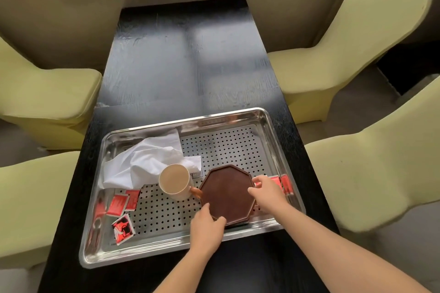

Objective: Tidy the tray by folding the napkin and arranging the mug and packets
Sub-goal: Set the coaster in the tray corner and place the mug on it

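**Gripped at two edges, the brown plate (226,194) sits low in the steel tray (238,115)**

Both hands have hold of the eight-sided plate. The left hand (207,226) curls its fingers over the near-left edge, and the right hand (265,194) pinches the far-right edge between thumb and fingers. Holding it at opposite sides probably keeps it level and lets the person slide or turn it without knocking its neighbours. Whether it is lifted or resting on the holed floor cannot be told.

The mug (175,181) stands upright just left of the plate, with its handle touching or nearly touching the plate's rim. That closeness may be why the grip is so careful. The napkin (145,162) lies crumpled in the far-left part of the tray, not yet folded, and one flap reaches behind the mug. Red packets (120,204) lie scattered along the near-left side, and more packets (285,184) show just beyond the right hand. The tray rests at the near end of a dark table (185,59).

By this layout the tidying is at an early stage. The plate looks meant as the base on which the mug or packets will be gathered.
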